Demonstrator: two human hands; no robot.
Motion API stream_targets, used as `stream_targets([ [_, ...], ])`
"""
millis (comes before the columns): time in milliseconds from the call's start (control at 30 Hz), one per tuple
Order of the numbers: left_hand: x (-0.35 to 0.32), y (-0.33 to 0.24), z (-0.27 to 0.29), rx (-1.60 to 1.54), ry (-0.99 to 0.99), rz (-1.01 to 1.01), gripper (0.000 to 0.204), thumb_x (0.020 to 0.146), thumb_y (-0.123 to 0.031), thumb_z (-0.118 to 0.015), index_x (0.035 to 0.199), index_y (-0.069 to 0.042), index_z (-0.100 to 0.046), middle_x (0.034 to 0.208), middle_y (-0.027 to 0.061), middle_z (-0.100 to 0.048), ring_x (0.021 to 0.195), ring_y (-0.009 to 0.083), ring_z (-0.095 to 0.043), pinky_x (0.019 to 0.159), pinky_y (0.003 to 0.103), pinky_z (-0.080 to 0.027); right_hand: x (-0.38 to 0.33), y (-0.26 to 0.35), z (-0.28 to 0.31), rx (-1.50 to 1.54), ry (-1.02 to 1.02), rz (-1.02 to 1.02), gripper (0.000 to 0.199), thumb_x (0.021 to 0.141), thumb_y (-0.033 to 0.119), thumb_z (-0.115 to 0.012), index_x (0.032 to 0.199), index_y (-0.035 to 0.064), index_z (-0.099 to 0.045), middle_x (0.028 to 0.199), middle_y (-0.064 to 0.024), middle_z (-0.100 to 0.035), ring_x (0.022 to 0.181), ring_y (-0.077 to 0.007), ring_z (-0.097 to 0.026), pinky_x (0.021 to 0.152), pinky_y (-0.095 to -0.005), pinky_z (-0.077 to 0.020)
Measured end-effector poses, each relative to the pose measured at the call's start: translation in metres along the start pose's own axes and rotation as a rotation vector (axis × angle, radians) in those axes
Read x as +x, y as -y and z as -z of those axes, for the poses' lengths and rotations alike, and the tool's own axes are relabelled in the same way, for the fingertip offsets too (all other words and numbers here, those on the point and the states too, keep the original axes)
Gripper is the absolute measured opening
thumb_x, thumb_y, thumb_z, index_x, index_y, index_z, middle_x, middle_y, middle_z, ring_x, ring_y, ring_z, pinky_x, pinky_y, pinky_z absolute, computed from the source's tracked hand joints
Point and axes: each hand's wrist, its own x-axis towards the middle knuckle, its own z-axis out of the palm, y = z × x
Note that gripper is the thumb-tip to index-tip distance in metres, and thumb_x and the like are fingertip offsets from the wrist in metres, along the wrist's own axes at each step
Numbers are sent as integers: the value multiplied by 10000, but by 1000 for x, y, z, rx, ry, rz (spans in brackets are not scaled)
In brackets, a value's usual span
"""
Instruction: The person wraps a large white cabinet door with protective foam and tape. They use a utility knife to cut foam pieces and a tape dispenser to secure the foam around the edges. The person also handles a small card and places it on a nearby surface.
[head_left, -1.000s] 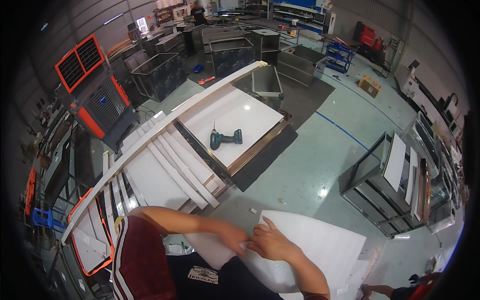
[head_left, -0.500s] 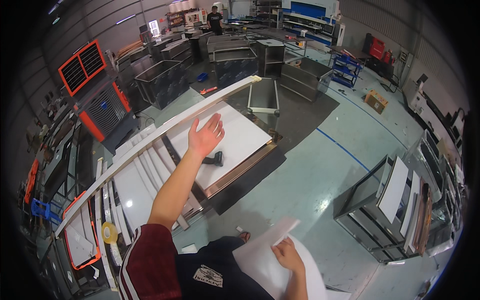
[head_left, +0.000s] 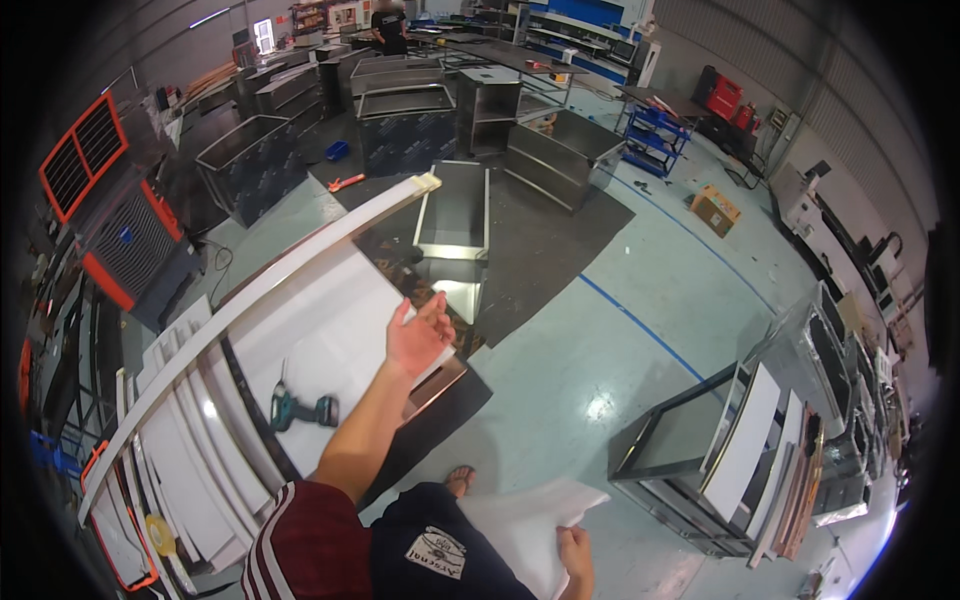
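My left hand (head_left: 420, 338) is raised in mid-air with its fingers apart and nothing in them. In the picture it overlaps the right-hand end of a white panel (head_left: 335, 315); I cannot tell whether it touches it. On that panel lies a teal and black cordless drill (head_left: 300, 410), left of my forearm. At the lower right, my right hand (head_left: 574, 552) is closed on the edge of a thin, translucent white sheet (head_left: 530, 520), which bends and hangs beside my leg.
A long white strip (head_left: 270, 275) runs diagonally over the panels. Behind stand open metal cabinet frames (head_left: 450, 215) on a dark mat. A metal frame with white strips (head_left: 740, 440) stands at right, an orange-edged air cooler (head_left: 130, 235) at left. A person (head_left: 389, 30) stands far back.
My view has swung right, so the surroundings slide left. My left hand has moved from over the panel's middle to its right-hand end. My right hand still grips the sheet.
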Motion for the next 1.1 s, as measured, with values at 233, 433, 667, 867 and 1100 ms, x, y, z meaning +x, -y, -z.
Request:
stream_targets([
  [233, 168, 64, 4, -143, -53, 81, 582, 1038, -417, -483, 1440, 3, -519, 1182, 63, -675, 914, 206, -574, 854, 372, -442, 133, 63, 22, 476, 146, 327, 304, 939, 254, -618, 883, -40, -674, 691, -48, -611, 632, -136, -558, 661, -266, -444],
  [433, 294, 85, 19, -132, -128, -1, 551, 1041, -419, -472, 1375, 11, -560, 1178, 55, -672, 877, 209, -560, 833, 366, -436, 277, 107, 80, 299, 26, 72, 345, 914, 258, -594, 1003, -66, -668, 708, -60, -635, 645, -138, -576, 640, -276, -449],
  [667, 392, 92, 22, -126, -212, -224, 585, 1042, -426, -455, 1436, 5, -491, 1110, 70, -691, 874, 217, -581, 837, 362, -427, 482, 248, 152, -123, 103, 44, 300, 902, 200, -611, 856, -90, -674, 715, -52, -641, 648, -137, -551, 619, -318, -450],
  [867, 485, 88, 14, -150, -221, -334, 583, 1043, -439, -433, 1424, -2, -493, 1116, 73, -685, 878, 220, -552, 827, 370, -417, 649, 356, 172, -53, 294, 199, 282, 953, 167, -569, 850, -63, -695, 731, -9, -657, 662, -93, -557, 604, -294, -443],
  [1100, 685, 48, 24, -221, -227, -338, 574, 1023, -432, -480, 1416, -15, -496, 1130, 77, -686, 889, 224, -567, 834, 378, -435, 801, 421, 138, -70, 268, 131, 260, 960, 183, -581, 892, -27, -719, 767, 5, -662, 694, -80, -555, 623, -268, -433],
])
